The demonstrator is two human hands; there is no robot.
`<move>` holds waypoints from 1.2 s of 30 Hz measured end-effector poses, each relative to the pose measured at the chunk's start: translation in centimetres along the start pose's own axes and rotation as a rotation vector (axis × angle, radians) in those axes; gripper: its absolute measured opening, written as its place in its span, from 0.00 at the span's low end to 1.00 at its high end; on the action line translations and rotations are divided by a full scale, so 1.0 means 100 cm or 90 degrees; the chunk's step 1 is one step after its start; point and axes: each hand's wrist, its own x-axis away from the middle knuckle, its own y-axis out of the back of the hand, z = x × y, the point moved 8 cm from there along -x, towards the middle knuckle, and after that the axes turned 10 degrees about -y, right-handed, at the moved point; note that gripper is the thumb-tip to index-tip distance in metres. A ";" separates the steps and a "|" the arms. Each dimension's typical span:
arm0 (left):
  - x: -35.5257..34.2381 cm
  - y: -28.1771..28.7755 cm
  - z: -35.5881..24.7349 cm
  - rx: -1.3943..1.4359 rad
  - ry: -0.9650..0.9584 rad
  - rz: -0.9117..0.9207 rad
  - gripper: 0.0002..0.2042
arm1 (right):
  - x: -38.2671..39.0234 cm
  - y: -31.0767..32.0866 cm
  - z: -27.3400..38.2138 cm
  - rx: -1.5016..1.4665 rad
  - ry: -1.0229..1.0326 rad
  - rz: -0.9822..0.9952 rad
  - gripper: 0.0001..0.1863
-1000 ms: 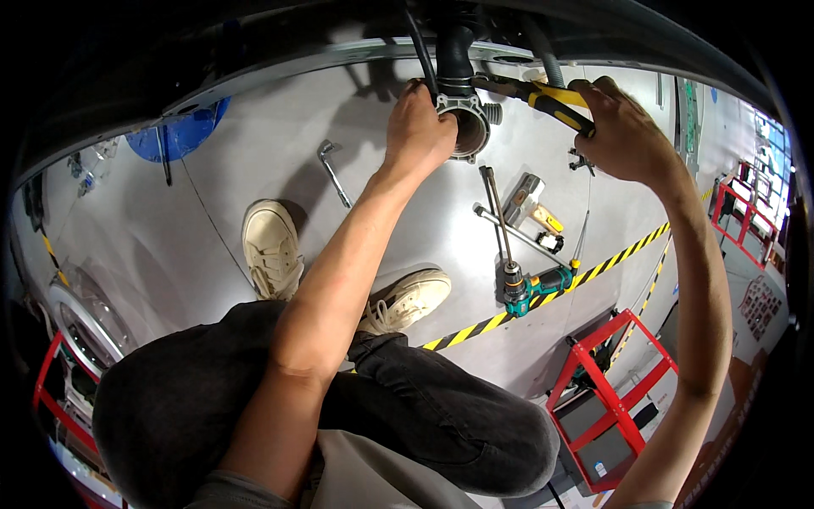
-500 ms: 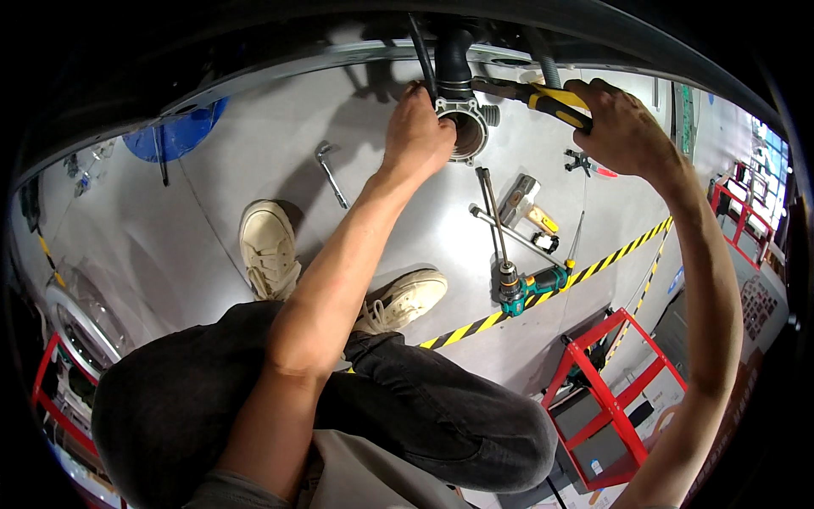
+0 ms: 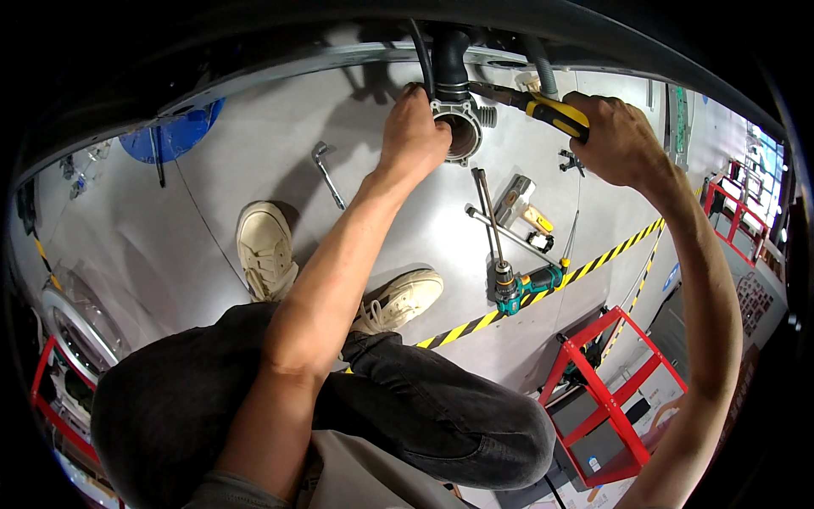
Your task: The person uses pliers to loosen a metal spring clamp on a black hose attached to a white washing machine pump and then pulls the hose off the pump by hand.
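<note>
A round grey housing [image 3: 471,151] with an open mouth and a ribbed side spout hangs below a black rubber hose [image 3: 449,68]. My left hand [image 3: 414,134] is closed on the housing's left rim, its thumb at the mouth. A thin black tube [image 3: 422,59] runs down behind the fingers. In my right hand [image 3: 617,140] is a pair of pliers [image 3: 555,115] with yellow-and-black handles, held nearly level. The jaws meet the lower end of the hose, at a metal ring just above the housing. Whether they grip the ring is too small to tell.
A dark machine edge [image 3: 280,76] spans the top. A grey corrugated hose [image 3: 543,68] hangs near the pliers. On the floor lie a socket wrench [image 3: 328,174], a hammer [image 3: 515,199], a cordless drill [image 3: 530,287] and striped tape [image 3: 462,331]. A red frame [image 3: 606,403] stands lower right.
The pliers' handles, spread apart before, now appear closer together in my right hand. The housing and my left hand sit slightly further left in the picture. A pale part beside the corrugated hose now shows.
</note>
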 end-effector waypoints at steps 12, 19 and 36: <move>0.002 0.004 0.011 0.011 -0.015 -0.056 0.14 | 0.028 0.015 0.034 0.061 -0.031 -0.057 0.22; 0.003 -0.007 0.039 0.210 0.016 -0.055 0.11 | 0.013 0.009 0.018 -0.034 -0.076 0.013 0.23; -0.020 0.023 0.066 0.423 0.062 0.223 0.18 | -0.046 -0.051 0.001 -0.296 0.079 0.164 0.28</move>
